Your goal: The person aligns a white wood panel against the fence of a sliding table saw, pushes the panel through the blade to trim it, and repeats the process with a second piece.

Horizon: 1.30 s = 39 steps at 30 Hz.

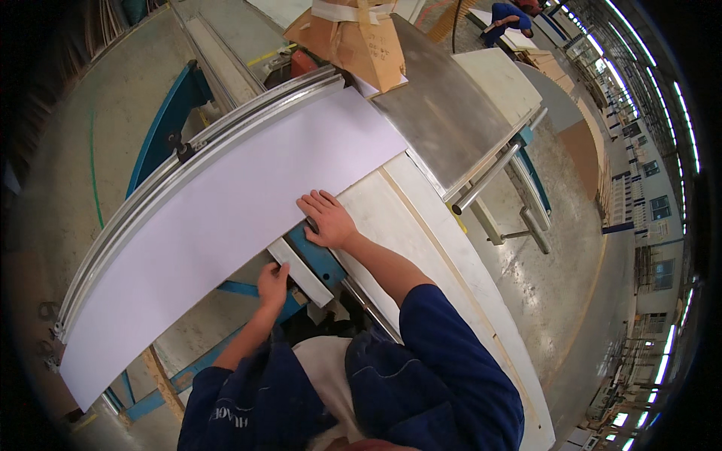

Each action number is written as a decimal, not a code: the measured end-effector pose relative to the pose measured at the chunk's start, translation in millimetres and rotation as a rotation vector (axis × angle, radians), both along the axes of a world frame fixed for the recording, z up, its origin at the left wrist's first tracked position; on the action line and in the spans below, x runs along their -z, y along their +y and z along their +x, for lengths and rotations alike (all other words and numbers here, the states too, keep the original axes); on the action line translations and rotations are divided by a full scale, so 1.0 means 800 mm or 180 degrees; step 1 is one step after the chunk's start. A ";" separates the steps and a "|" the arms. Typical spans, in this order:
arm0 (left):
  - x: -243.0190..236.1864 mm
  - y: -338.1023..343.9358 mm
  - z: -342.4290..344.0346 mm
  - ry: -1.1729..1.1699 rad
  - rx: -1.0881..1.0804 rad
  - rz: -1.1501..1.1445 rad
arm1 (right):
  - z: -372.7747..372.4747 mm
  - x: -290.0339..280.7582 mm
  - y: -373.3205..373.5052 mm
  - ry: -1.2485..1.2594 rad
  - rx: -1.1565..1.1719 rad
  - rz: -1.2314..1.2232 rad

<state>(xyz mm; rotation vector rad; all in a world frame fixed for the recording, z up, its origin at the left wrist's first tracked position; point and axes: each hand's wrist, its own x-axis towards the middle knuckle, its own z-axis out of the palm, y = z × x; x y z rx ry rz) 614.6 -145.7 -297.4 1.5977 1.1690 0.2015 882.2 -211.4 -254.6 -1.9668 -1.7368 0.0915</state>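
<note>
A long white panel [226, 188] lies slantwise across the sliding table of a panel saw, its far edge along an aluminium fence [150, 192]. My right hand [331, 223] rests at the panel's near edge, fingers stretched flat over its top, thumb lower, beside a blue bracket [317, 255]. Left of it, my left hand [271, 286] is closed beside a silver metal bar [302, 274], just below the panel's edge. Its thumb lies by the bar; what the curled fingers hold, if anything, is hidden.
A cardboard box [361, 46] stands beyond the panel's far end. To the right lie a grey metal tabletop [444, 105] and a pale machine table [406, 225]. A round steel bar [489, 179] juts out at the right. Another person [510, 21] bends over boards far off.
</note>
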 end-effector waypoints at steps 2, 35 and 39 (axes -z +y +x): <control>-0.023 -0.011 -0.047 -0.0912 -0.0953 -0.1235 | -0.010 0.007 -0.023 0.0062 0.0021 0.0049; 0.054 0.087 -0.242 -0.1870 -0.4027 -0.2527 | -0.067 -0.017 -0.138 0.0067 0.0190 0.0040; 0.022 0.073 -0.211 -0.1939 -0.4268 -0.2540 | -0.066 0.001 -0.137 0.0002 0.0352 0.0145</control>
